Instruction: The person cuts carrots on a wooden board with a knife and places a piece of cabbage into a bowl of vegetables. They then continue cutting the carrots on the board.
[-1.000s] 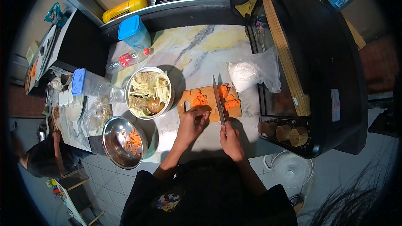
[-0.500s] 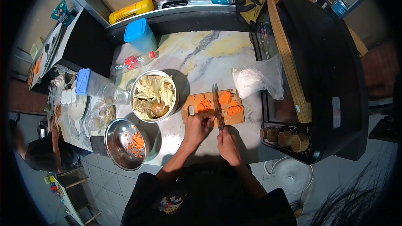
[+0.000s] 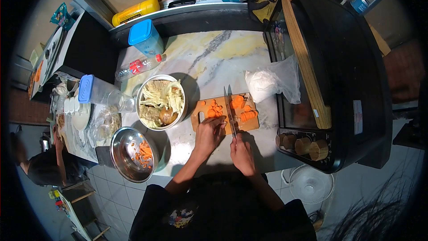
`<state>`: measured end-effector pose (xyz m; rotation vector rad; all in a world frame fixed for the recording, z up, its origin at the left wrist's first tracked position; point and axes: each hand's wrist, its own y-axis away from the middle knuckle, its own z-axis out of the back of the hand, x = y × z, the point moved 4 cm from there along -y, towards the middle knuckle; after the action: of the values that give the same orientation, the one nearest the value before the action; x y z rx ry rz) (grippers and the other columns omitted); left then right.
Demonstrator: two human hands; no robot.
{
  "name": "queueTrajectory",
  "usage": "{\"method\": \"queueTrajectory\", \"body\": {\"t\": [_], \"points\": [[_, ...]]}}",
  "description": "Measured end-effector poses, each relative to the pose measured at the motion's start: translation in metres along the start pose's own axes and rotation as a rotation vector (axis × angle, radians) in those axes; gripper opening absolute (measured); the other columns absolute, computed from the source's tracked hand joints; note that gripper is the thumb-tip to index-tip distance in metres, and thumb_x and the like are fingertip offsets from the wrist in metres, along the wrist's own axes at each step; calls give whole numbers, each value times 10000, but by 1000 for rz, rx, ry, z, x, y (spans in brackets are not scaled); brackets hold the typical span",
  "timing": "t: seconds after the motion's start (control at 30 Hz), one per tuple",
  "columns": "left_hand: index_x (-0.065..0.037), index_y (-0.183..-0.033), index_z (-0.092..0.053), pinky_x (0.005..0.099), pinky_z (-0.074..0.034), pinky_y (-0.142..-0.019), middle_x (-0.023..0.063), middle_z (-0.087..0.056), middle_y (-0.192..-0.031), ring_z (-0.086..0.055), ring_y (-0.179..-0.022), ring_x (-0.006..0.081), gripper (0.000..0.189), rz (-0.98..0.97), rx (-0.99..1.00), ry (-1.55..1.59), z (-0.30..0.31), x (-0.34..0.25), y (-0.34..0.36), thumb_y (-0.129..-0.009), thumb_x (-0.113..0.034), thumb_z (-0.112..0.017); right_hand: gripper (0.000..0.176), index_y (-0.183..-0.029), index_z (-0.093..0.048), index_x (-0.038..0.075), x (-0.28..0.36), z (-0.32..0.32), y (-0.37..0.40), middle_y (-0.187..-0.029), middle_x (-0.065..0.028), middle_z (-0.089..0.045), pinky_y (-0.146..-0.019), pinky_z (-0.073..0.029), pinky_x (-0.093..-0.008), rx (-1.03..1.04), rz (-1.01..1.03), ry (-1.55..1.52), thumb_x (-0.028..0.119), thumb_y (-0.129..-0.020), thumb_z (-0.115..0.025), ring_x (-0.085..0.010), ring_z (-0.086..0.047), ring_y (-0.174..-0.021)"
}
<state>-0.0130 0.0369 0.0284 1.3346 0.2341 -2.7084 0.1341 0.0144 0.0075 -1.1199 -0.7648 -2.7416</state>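
Note:
My right hand [image 3: 242,154] is wrapped round the handle of a kitchen knife [image 3: 229,109], its blade pointing away from me across the wooden cutting board [image 3: 253,127]. Left of the blade, my left hand [image 3: 207,136] rests on the board with fingers curled and pinched together; whatever they hold is hidden. Small cut carrot pieces [image 3: 215,109] lie beyond my left fingertips. To the right of the knife are thicker carrot pieces [image 3: 248,115], one with several slices in a row.
A steel bowl [image 3: 119,165] with carrot shreds and a pot [image 3: 139,115] of cabbage leaves stand left. A bag of white powder [image 3: 263,87] and a black oven [image 3: 352,85] are right. Another person [image 3: 47,165] works at far left.
The knife's tip has shifted slightly left and away from me, and the blade is tilted a little differently. Both hands stay almost in place; the whole view has shifted slightly.

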Motion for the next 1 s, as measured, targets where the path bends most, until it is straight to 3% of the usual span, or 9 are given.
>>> {"method": "queueTrajectory", "body": {"t": [0.03, 0.27, 0.53, 0.77, 0.83, 1.0], "points": [[11, -976, -697, 353, -501, -602, 176, -684, -846, -644, -647, 271, 176, 11, 8, -11, 0, 1, -1, -808, -41, -693, 245, -1086, -464, 7, 1, 0, 0, -856, -342, -575, -759, -414, -619, -1, 0, 0, 227, -988, -420, -539, -538, -876], [19, -968, -690, 369, -518, -676, 190, -689, -844, -675, -741, 323, 176, 13, 41, -43, 1, 1, -1, -793, -4, -689, 239, -1078, -455, -4, -2, -3, -1, -811, -344, -575, -724, -410, -619, -29, 43, 16, 215, -988, -424, -542, -541, -825], [-1, -1109, -653, 365, -522, -736, 158, -706, -891, -670, -834, 308, 347, 29, 145, 43, -3, 3, -1, -767, 54, -664, 258, -1124, -439, 0, 4, 0, 1, -849, -355, -575, -739, -416, -612, -7, 16, 19, 220, -992, -415, -547, -541, -853], [-1, -1077, -656, 365, -523, -773, 128, -715, -902, -664, -847, 299, 337, 71, 71, 51, -4, 3, 0, -747, 64, -673, 337, -1218, -410, -16, -7, -8, -3, -889, -368, -574, -781, -431, -606, 32, -8, 56, 240, -999, -404, -553, -545, -899], [37, -981, -655, 386, -519, -702, 157, -695, -847, -643, -797, 328, 253, -21, -2, 47, -2, -1, 0, -731, 77, -664, 358, -1243, -401, -23, -8, -10, -3, -887, -369, -573, -785, -429, -607, 36, -8, 56, 238, -998, -407, -555, -543, -912], [20, -988, -660, 370, -524, -777, 119, -718, -896, -665, -854, 305, 247, 35, 46, 26, -4, 2, 1, -745, 60, -676, 366, -1251, -409, -51, 4, -3, -1, -763, -336, -595, -670, -478, -552, -50, 78, 125, 192, -980, -451, -512, -594, -759]]}}
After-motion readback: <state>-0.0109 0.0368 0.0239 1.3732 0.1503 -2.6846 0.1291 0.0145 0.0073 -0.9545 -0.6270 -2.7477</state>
